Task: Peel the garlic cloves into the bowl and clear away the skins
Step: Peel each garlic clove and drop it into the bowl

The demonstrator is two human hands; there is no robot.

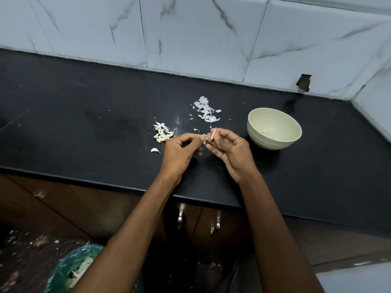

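Above the black counter point(95, 115), my right hand point(229, 152) pinches a garlic clove point(213, 134) by its fingertips. My left hand point(179, 152) pinches a strip of skin point(204, 138) hanging from that clove. A heap of unpeeled cloves point(162, 133) lies left of my hands, with one loose clove point(155, 150) nearer the edge. Torn white skins point(206, 111) lie scattered behind my hands. The pale bowl point(256, 134) stands to the right, with one small peeled piece point(264, 130) inside.
A marble-tiled wall point(190, 34) backs the counter and turns a corner at the right. Below the counter edge are brown cabinet doors with metal handles point(180, 217). A bin lined with a green bag point(72, 269) stands on the floor at lower left.
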